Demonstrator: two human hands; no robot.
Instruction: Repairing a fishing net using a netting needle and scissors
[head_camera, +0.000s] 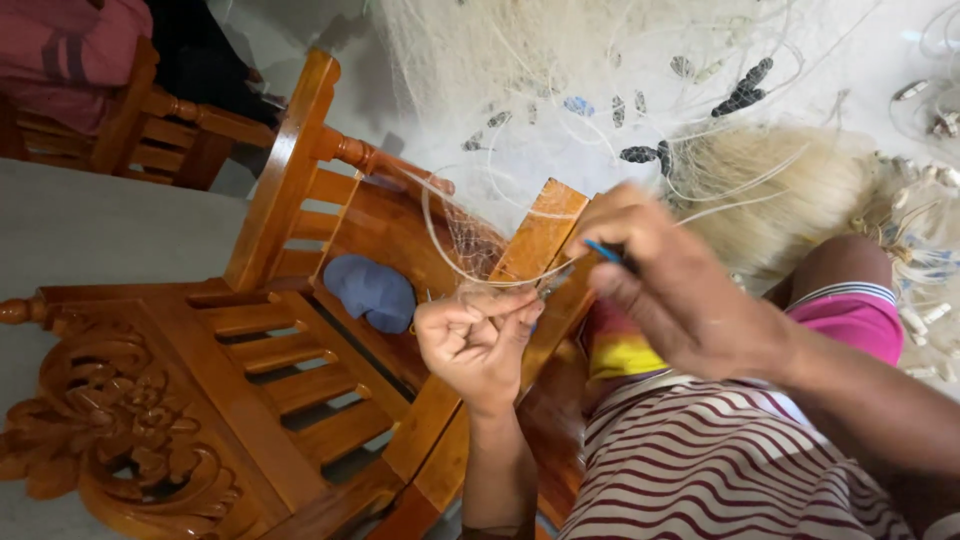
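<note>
My left hand (478, 338) is closed in a fist, pinching the edge of a fine white fishing net (470, 245) and its white cord against the arm of a wooden chair (290, 330). My right hand (670, 285) is just to the right and slightly higher, fingers closed on a thin blue netting needle (603, 251). The net stretches from the chair arm up toward a pile of mesh at the top of the view. My striped shirt and pink shorts fill the lower right.
A heap of pale net (790, 190) with dark floats (742, 88) lies on the floor at the upper right. A blue cloth (372, 290) rests on the chair seat. A second wooden chair (150, 125) with a person in red stands at the upper left.
</note>
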